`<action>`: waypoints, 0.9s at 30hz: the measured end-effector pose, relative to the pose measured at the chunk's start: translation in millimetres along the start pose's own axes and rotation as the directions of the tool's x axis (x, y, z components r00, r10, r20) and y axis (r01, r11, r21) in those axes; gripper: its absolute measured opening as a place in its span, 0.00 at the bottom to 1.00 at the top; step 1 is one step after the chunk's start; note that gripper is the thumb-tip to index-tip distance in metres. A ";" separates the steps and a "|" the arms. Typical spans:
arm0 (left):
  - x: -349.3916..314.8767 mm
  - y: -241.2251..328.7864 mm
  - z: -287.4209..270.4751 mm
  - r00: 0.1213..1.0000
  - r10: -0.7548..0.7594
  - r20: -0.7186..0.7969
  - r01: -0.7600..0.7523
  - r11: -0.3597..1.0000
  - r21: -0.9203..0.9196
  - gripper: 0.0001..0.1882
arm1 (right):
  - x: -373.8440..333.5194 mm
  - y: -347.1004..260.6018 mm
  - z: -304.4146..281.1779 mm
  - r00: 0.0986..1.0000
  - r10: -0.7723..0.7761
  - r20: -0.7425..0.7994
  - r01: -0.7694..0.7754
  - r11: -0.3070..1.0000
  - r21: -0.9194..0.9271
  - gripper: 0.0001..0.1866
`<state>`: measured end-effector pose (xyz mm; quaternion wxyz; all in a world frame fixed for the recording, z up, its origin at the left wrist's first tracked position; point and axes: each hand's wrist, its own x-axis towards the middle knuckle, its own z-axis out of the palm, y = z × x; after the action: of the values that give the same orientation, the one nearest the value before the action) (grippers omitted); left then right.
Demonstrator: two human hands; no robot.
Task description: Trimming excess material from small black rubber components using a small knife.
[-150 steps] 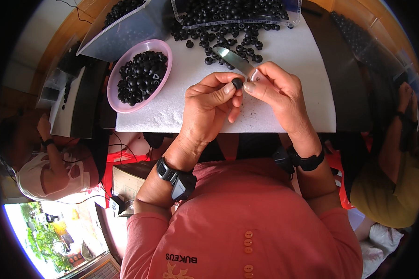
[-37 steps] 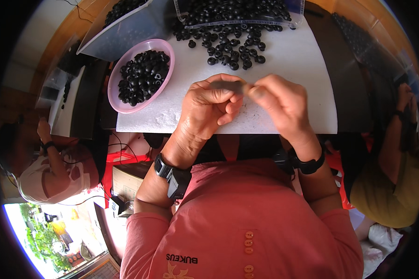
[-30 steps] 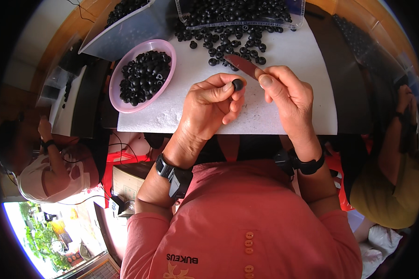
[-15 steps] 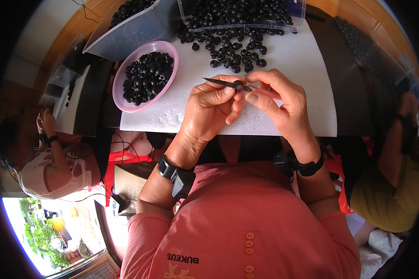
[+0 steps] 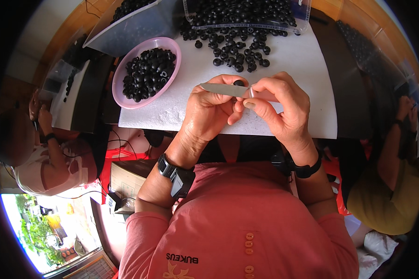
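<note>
Over the near part of the white board [image 5: 163,116], my left hand [image 5: 204,104] is closed on a small round black part [image 5: 239,83], pinched at its fingertips. A short knife [image 5: 222,89] with a flat grey blade lies across the left thumb and fingers, its tip toward the left. Its handle is gripped by my right hand [image 5: 287,104] between thumb and fingers, which cover most of it. The blade hides much of the black part, so where the edge touches it I cannot tell.
Left of my hands stands a pink bowl [image 5: 118,93] of black parts. Loose black parts [image 5: 239,58] spread in front of a tipped clear bin [image 5: 307,18]. Another plastic bin [image 5: 135,35] stands at the far left. Other people work at left and right.
The knife has rolled in my right hand: its blade was dark and nearly edge-on, and now its flat grey face shows. The left hand stays almost in place.
</note>
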<state>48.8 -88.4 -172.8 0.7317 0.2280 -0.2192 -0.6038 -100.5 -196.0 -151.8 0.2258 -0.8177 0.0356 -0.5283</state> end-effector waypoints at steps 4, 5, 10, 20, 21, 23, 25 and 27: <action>0.4 0.0 0.8 1.000 -0.014 0.014 0.014 1.000 -0.019 0.13 | -0.7 1.4 -0.6 1.000 -0.005 -0.002 0.005 1.000 -0.013 0.12; 0.3 0.4 1.7 1.000 -0.018 0.008 0.018 1.000 -0.006 0.13 | -0.6 2.3 -0.8 1.000 -0.031 0.002 0.031 0.999 -0.025 0.13; -1.3 1.4 -0.2 1.000 -0.022 0.009 0.022 1.000 0.002 0.13 | -0.6 1.7 -1.2 1.000 -0.015 0.002 0.015 1.000 -0.003 0.12; -2.7 4.2 10.7 0.995 -0.012 -0.097 0.016 0.999 0.045 0.14 | 0.4 1.2 -1.5 0.998 -0.063 0.002 0.063 0.998 0.018 0.11; -2.1 4.2 10.9 0.996 -0.010 -0.094 0.015 0.998 0.057 0.14 | 0.6 1.0 -1.4 0.998 -0.062 0.002 0.062 0.998 0.018 0.11; -2.5 4.2 10.3 0.996 -0.005 -0.093 0.012 0.998 0.069 0.14 | 1.5 -0.5 -0.7 0.999 -0.052 0.005 0.052 0.999 0.009 0.11; -2.6 3.1 8.1 0.999 -0.006 -0.049 0.009 0.999 0.053 0.15 | 0.7 -2.8 -0.6 0.999 -0.032 0.000 0.032 0.999 0.009 0.10; -2.3 2.6 6.6 0.999 -0.011 -0.041 0.013 0.999 0.052 0.15 | 1.1 -3.1 -1.0 1.000 -0.013 -0.006 0.013 1.000 0.009 0.10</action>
<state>46.5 -86.1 -166.1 0.7260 0.2607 -0.2188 -0.5976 -101.4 -193.8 -149.3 0.2259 -0.8153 0.0288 -0.5323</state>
